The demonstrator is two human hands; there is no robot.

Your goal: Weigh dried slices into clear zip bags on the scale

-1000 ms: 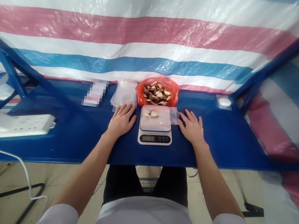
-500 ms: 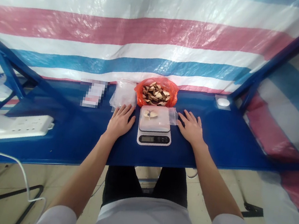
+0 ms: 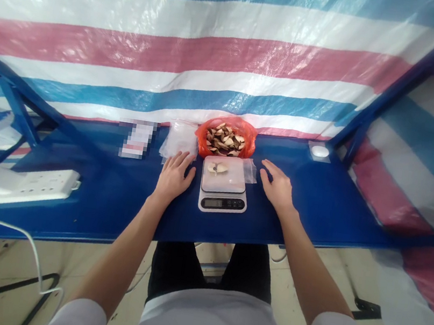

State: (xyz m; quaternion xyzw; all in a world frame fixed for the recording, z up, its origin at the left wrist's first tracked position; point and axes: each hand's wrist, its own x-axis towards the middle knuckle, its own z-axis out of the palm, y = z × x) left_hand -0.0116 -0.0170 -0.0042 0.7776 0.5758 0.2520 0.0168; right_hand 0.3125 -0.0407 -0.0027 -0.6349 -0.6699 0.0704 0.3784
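Observation:
My left hand (image 3: 174,177) rests flat on the blue tabletop, its fingertips at the edge of a clear plastic bag (image 3: 179,139). My right hand (image 3: 276,187) lies flat to the right of a white digital kitchen scale (image 3: 221,196), close to a small clear bag (image 3: 250,171) tucked beside the scale. On the scale's platform sit a few pale dried slices (image 3: 216,168). Behind the scale, an orange-red plastic bag (image 3: 225,140) lies open, holding a heap of brown and cream dried slices. Neither hand holds anything.
The blue table (image 3: 317,199) has a white power strip (image 3: 21,186) at left, a pixel-blurred card (image 3: 136,139) beyond my left hand, and a small white round object (image 3: 319,152) at back right. Striped tarpaulin and blue metal frame bars surround it.
The view has tilted slightly, so the table sits a little lower in the picture. My hands and the objects on the table have not visibly moved.

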